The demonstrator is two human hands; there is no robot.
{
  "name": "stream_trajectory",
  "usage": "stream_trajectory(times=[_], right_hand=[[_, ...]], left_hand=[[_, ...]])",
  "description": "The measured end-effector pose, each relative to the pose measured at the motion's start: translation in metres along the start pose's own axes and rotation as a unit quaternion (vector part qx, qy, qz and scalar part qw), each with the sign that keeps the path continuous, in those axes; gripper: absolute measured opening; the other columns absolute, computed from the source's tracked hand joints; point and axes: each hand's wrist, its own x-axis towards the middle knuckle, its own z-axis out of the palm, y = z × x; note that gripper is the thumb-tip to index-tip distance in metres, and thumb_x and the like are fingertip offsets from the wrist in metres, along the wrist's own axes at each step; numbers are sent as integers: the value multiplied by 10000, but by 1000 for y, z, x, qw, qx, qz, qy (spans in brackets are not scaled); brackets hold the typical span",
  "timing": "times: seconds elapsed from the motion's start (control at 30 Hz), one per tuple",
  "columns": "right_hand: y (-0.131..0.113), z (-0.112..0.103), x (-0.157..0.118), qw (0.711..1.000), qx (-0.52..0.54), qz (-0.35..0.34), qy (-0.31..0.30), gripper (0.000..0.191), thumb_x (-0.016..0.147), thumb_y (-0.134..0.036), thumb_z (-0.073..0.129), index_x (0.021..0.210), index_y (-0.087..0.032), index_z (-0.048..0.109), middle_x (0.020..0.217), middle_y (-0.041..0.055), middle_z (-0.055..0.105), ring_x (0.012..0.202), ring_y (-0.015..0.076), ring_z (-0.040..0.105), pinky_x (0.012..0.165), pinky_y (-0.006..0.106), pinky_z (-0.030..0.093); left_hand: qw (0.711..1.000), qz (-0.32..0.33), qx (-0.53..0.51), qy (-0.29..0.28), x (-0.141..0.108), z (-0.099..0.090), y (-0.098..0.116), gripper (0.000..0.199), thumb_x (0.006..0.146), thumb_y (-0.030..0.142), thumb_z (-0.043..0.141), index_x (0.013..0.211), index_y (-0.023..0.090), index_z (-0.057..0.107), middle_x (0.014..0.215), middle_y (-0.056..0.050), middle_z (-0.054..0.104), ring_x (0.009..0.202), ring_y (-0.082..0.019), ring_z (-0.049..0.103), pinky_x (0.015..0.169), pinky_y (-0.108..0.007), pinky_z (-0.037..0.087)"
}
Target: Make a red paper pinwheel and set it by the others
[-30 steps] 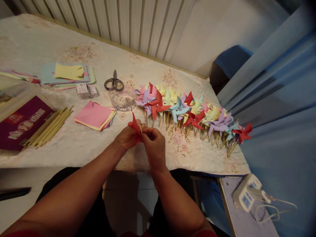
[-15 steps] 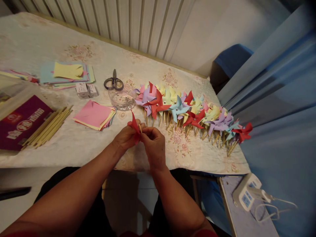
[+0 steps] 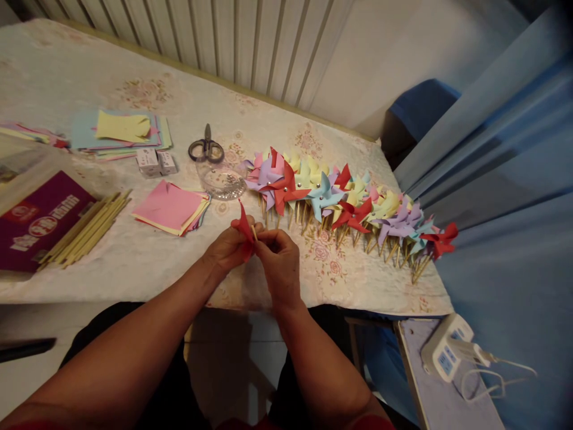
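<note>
A folded red paper piece [image 3: 244, 230] is pinched in my left hand [image 3: 227, 246], near the table's front edge. Close against it, my right hand [image 3: 281, 257] has its fingers closed around a thin wooden stick [image 3: 254, 233], whose end shows beside the red paper. The rest of the stick is hidden by my fingers. Just beyond my hands lies a clear dish [image 3: 224, 183] with small metal pins. Left of the dish sits a stack of square papers [image 3: 172, 206], pink on top.
Many finished paper pinwheels [image 3: 322, 194] stretch across the right side. Scissors [image 3: 206, 148], small white boxes [image 3: 155, 163], more coloured papers [image 3: 123, 128], bundled sticks [image 3: 85, 233] and a purple box [image 3: 38, 221] are on the table. A power strip [image 3: 447, 349] lies lower right.
</note>
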Motion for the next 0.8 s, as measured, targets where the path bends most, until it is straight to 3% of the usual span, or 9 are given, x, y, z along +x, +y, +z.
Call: stream_trajectory(times=[0.37,0.8], right_hand=[[0,1,0,999,-32,-20,19,92,720,-280,722,741,-205,674,672,-41,625,633,120,530,620,265,443],[-2,1,1,999,-34,-21,17,97,716,-276,716,725,-197,660,654,-39,614,621,120,518,603,266,436]], left_hand=[[1000,-2,-8,25,0,-1,-1,342,650,6,752,629,169,452,652,38,501,606,-92,556,619,-193,497],[999,11,-5,36,2,-9,-4,258,656,59,803,739,170,585,665,36,542,616,-101,574,639,-213,523]])
